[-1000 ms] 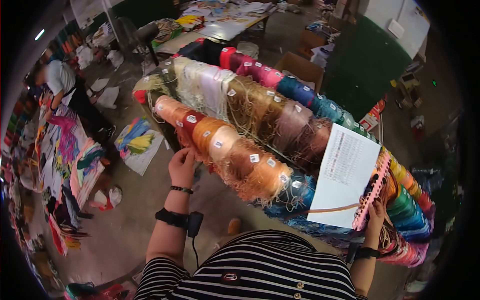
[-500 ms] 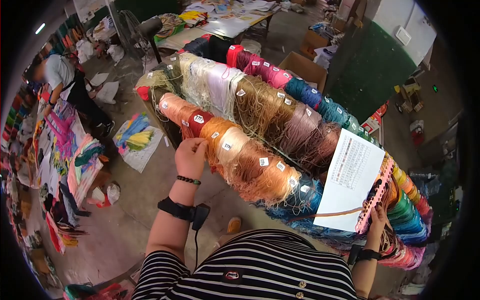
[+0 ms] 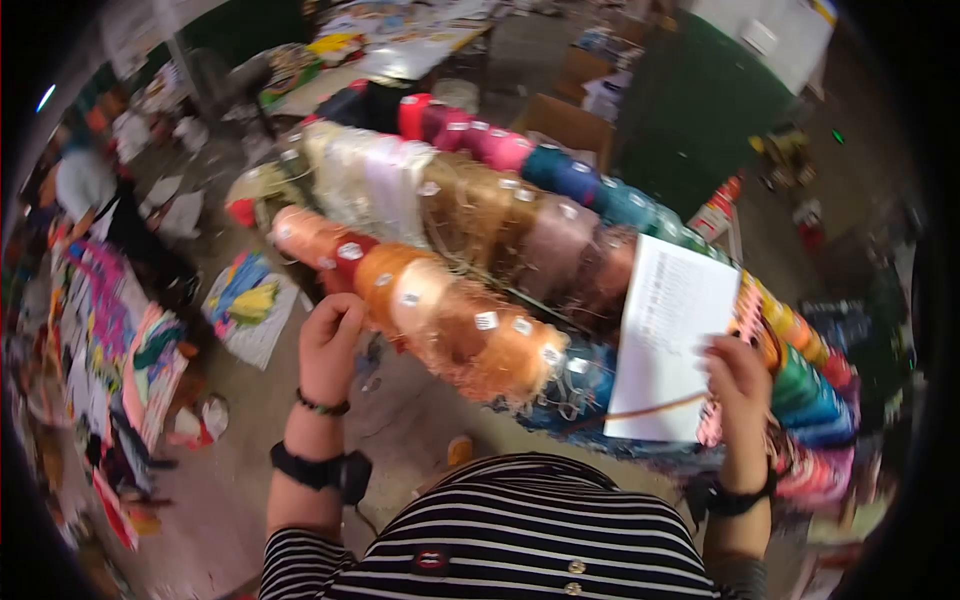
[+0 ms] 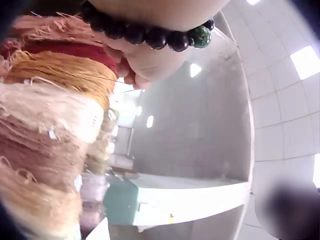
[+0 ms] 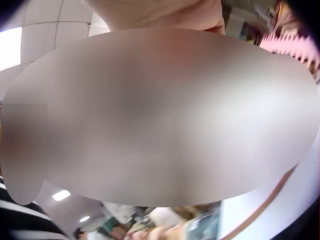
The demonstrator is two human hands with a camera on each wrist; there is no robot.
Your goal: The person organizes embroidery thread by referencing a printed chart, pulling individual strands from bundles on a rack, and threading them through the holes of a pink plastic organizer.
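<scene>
Beside the orange skein [image 3: 388, 278], my left hand [image 3: 332, 335] has its fingertips brought together. In the left wrist view a fine thread [image 4: 107, 79] runs from the orange yarn to those fingertips, which pinch it. My right hand [image 3: 740, 385] is raised in front of the white printed sheet [image 3: 665, 350], fingers loosely bent and holding nothing visible. Behind that hand shows a pink toothed strip [image 3: 750, 310], partly hidden. A brown cord [image 3: 650, 408] lies across the sheet's lower part. Most of the right wrist view is blurred out.
Rows of labelled thread skeins [image 3: 470, 195] fill the long rack before me. Colourful bundles lie on a table [image 3: 110, 370] at the left, where another person [image 3: 90, 190] stands. A cardboard box [image 3: 565, 125] is behind the rack. A green-and-white pillar [image 3: 700, 110] rises farther back.
My right hand has come off the pink strip and lifted over the sheet's right edge. My left hand stays by the orange skein, fingertips together. The head view has shifted and blurred.
</scene>
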